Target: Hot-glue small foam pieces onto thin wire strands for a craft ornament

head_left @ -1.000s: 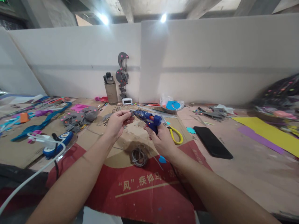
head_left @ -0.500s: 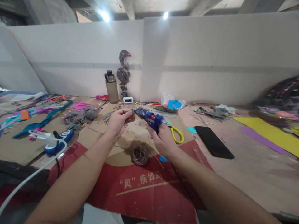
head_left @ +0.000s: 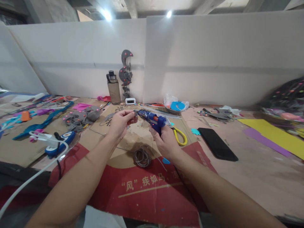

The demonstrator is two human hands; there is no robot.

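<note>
Your right hand [head_left: 167, 144] grips the glue gun [head_left: 155, 122], inside the table's [head_left: 251, 180] near edge; your left hand [head_left: 121, 124] pinches a tiny piece [head_left: 136, 112] by its nozzle. A slip could burn those fingertips.

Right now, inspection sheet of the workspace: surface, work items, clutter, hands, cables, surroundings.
Surface: table, printed cardboard on top.
Work items: blue glue gun, nozzle at a tiny piece, too small to identify.
Clutter: yellow-handled scissors, black phone, grey coil.
Hands: left hand pinches the tiny piece; right hand grips the glue gun.
Cables: white cable at left; dark cord near the blue power strip.
Surroundings: pale panels, bottle; other people, nothing seen.
</note>
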